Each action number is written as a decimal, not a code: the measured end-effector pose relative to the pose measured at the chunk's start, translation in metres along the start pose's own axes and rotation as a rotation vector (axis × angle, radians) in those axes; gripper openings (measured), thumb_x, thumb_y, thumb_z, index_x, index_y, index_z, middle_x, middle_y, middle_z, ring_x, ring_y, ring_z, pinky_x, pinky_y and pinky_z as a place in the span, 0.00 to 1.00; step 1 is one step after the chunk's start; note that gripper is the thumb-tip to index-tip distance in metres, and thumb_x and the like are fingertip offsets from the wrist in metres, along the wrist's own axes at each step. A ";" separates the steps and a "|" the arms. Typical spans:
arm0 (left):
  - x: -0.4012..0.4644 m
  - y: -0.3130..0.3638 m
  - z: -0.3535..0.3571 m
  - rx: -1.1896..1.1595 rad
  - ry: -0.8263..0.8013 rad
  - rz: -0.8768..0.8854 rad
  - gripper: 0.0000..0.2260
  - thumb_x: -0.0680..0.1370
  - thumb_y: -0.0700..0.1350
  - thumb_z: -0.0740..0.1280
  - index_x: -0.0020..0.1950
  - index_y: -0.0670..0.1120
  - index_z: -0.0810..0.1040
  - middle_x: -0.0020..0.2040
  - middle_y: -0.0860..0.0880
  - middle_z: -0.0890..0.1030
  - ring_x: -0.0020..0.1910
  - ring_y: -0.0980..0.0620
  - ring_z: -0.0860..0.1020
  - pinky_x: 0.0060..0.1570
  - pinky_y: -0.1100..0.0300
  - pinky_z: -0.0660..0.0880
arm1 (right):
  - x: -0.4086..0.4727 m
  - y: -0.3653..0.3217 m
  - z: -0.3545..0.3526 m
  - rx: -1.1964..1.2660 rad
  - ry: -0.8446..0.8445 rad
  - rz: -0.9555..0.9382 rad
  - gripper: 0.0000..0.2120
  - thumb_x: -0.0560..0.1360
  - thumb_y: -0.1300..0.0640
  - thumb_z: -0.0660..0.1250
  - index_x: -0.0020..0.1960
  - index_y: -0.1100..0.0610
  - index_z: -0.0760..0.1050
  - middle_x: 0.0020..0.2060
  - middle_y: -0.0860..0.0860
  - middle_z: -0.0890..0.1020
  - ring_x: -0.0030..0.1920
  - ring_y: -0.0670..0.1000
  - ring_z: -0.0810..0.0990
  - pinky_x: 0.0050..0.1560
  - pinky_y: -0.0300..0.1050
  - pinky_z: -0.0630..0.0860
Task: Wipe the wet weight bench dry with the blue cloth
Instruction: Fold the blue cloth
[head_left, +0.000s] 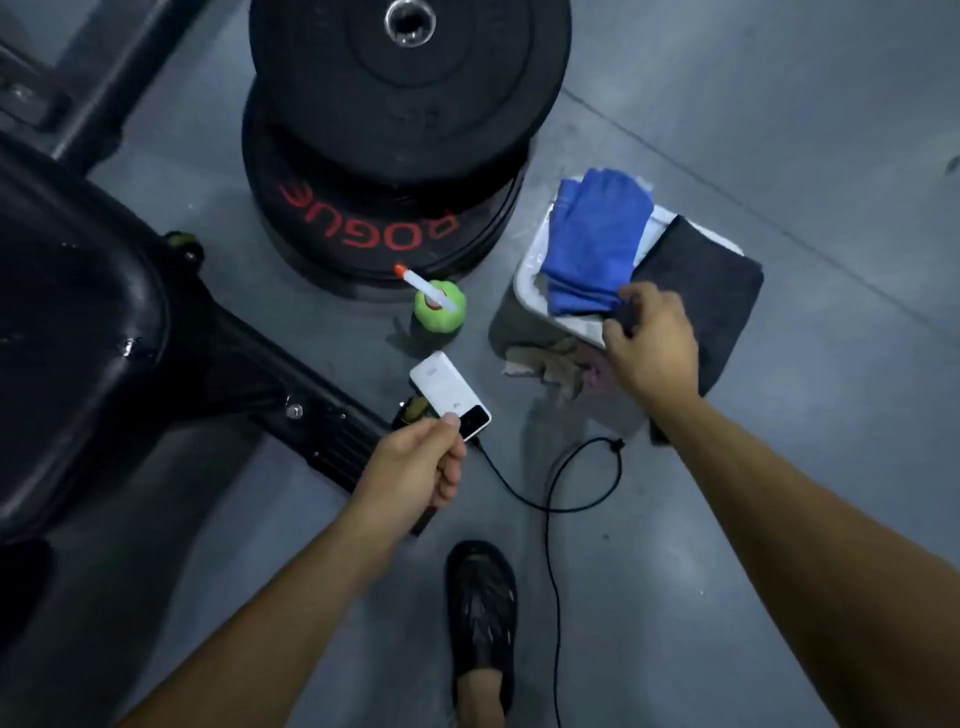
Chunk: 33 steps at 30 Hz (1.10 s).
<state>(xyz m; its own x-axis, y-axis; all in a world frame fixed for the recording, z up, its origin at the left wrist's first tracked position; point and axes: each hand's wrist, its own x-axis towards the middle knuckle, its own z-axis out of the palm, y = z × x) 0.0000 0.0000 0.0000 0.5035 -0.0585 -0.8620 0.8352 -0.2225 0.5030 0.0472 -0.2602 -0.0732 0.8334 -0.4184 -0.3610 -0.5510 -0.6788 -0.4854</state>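
One shoe (482, 618) on floor. Left hand (415, 465) pinches one white power bank (449, 397). Right hand (652, 345) fingers curled at bin (530, 270) rim, touching one blue cloth (592, 244) beside one grey cloth (701, 291). Bench (78, 312) left, droplets visible. Two plates (395, 156) stacked.

- The single head camera is looking steeply down from the person's head at a grey floor (779, 156).
- It is facing forward past both forearms, with the left hand (410, 467) and right hand (652, 348) sitting mid-frame.
- Its wide lens is bending the edges, taking in the weight bench (78, 322) at left, stacked weight plates (395, 156) at top, and a shoe (480, 618) near the bottom.
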 end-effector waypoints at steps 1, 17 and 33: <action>0.006 -0.004 0.001 -0.030 0.004 0.006 0.17 0.84 0.48 0.61 0.37 0.44 0.74 0.26 0.50 0.73 0.24 0.56 0.70 0.29 0.61 0.68 | 0.012 -0.001 0.007 -0.057 0.015 -0.043 0.20 0.76 0.54 0.67 0.68 0.51 0.72 0.64 0.56 0.72 0.54 0.61 0.77 0.47 0.47 0.70; -0.021 -0.038 -0.037 -0.152 0.039 0.092 0.09 0.83 0.43 0.63 0.46 0.40 0.77 0.34 0.49 0.76 0.32 0.52 0.72 0.32 0.63 0.70 | -0.009 -0.048 0.015 0.015 0.020 -0.314 0.15 0.73 0.59 0.70 0.60 0.56 0.79 0.52 0.54 0.75 0.45 0.49 0.72 0.48 0.38 0.66; -0.160 -0.106 -0.187 0.478 0.239 0.675 0.12 0.73 0.46 0.66 0.55 0.53 0.81 0.49 0.57 0.83 0.47 0.55 0.82 0.47 0.53 0.78 | -0.296 -0.200 0.018 0.327 -0.556 -0.463 0.15 0.69 0.59 0.68 0.54 0.49 0.82 0.48 0.48 0.83 0.50 0.50 0.82 0.49 0.42 0.78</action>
<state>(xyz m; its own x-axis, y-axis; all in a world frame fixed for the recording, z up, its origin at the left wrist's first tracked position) -0.1274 0.2146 0.0964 0.9368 -0.1311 -0.3243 0.1843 -0.6030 0.7762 -0.0897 0.0104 0.1164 0.8851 0.2843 -0.3685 -0.2101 -0.4626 -0.8613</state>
